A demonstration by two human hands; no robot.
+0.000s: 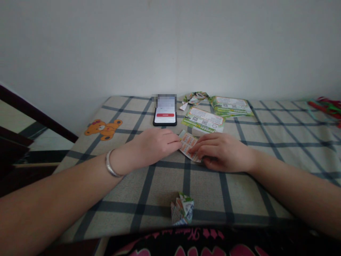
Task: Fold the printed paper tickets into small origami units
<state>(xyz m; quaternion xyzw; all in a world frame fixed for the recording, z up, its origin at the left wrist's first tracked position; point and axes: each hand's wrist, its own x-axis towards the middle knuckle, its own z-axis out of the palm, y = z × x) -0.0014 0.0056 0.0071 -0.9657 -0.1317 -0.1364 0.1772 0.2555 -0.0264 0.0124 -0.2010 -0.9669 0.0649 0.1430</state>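
A small folded piece of printed paper [187,140], white and orange with a green edge, lies on the checked tablecloth between my hands. My left hand [157,144], with a silver bangle at the wrist, pinches its left corner between closed fingertips. My right hand [222,151] rests over its right side, fingers curled and gripping it; the thumb is mostly hidden. Nearer my body stands a small pointed piece of folded paper [183,209]. Beyond my hands lies a flat printed flyer [204,120], green and white.
A phone [165,119] with a lit screen lies behind my left hand. Folded paper pieces [195,97] and a stack of flyers [231,106] are by the wall. A bear picture [103,128] is at left, red and green items [326,108] at far right.
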